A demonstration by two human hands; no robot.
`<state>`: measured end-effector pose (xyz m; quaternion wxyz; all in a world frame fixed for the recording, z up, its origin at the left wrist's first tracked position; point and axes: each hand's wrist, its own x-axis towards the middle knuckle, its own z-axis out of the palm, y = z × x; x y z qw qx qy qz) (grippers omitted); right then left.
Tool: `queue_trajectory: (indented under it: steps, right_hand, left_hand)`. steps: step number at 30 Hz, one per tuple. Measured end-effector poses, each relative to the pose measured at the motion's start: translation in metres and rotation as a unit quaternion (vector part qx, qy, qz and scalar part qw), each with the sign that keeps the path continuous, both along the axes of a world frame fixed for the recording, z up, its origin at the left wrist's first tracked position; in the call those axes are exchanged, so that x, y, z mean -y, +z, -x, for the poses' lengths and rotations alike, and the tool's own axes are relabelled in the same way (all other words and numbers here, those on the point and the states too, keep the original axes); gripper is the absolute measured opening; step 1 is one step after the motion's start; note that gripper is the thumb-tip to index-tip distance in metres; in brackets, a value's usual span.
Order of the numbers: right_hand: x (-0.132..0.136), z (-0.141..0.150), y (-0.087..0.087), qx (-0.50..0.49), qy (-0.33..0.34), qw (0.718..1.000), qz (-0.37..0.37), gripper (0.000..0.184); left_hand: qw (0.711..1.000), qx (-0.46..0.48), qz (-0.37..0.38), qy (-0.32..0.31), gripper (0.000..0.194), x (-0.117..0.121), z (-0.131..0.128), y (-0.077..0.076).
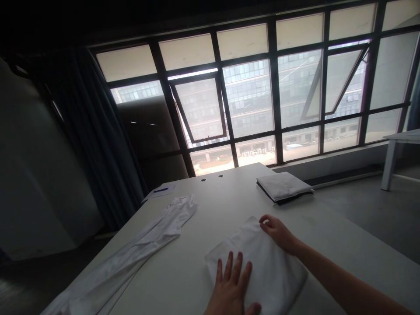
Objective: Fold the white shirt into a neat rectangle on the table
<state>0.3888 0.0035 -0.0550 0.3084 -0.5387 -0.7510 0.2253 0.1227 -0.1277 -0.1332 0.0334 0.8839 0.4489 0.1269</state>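
Note:
A folded white cloth (262, 267) lies on the white table (210, 205) in front of me. My left hand (231, 286) rests flat on the cloth's near part, fingers stretched and spread. My right hand (278, 232) sits at the cloth's far right corner, its fingers curled and pinching the cloth's edge. A long unfolded white garment (138, 251) stretches along the table's left side, apart from both hands.
A stack of folded cloth, white over dark (284, 187), sits at the table's far right edge. A paper with a blue pen (160, 190) lies at the far left corner. Large windows stand behind. Another white table (398, 148) is at the right.

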Motion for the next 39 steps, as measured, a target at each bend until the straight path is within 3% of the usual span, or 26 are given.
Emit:
queue_trajectory:
  steps: [4, 10, 13, 17, 20, 24, 28, 33, 39]
  right_hand:
    - [-0.008, -0.004, -0.006, -0.006, -0.042, 0.997, 0.062, 0.031]
    - [-0.01, 0.003, -0.018, 0.064, -0.068, 0.996, 0.014, 0.039]
    - [-0.006, 0.007, -0.017, 0.064, -0.056, 0.996, -0.004, 0.042]
    - [-0.005, 0.006, -0.013, 0.047, -0.01, 0.999, 0.024, 0.052]
    - [-0.008, 0.003, -0.015, 0.061, -0.011, 0.997, 0.042, 0.046]
    - [-0.011, 0.001, -0.019, 0.104, -0.066, 0.992, 0.019, 0.035]
    - [-0.009, 0.003, -0.017, 0.119, -0.092, 0.989, -0.006, 0.039]
    - [-0.011, 0.01, -0.01, 0.086, -0.062, 0.994, -0.009, 0.042]
    - [-0.021, 0.006, -0.004, 0.03, 0.021, 0.999, 0.011, 0.038]
  left_hand:
    - [1.0, -0.013, -0.01, 0.001, 0.09, 0.001, 0.0, 0.003]
    - [0.999, -0.023, -0.03, 0.005, 0.09, 0.001, 0.0, 0.002]
    - [0.999, -0.021, -0.023, 0.009, 0.09, 0.0, -0.001, 0.001]
    - [1.0, -0.015, -0.001, 0.012, 0.089, 0.0, -0.002, 0.001]
    - [1.0, -0.015, 0.008, 0.011, 0.089, 0.0, -0.003, 0.002]
    - [1.0, -0.021, 0.001, 0.01, 0.09, 0.0, -0.003, 0.003]
    - [1.0, -0.023, -0.003, 0.01, 0.09, 0.0, -0.002, 0.003]
    - [0.999, -0.047, -0.006, 0.004, 0.094, -0.005, -0.002, -0.002]
    - [0.999, -0.047, 0.013, -0.02, 0.086, -0.008, -0.001, -0.004]
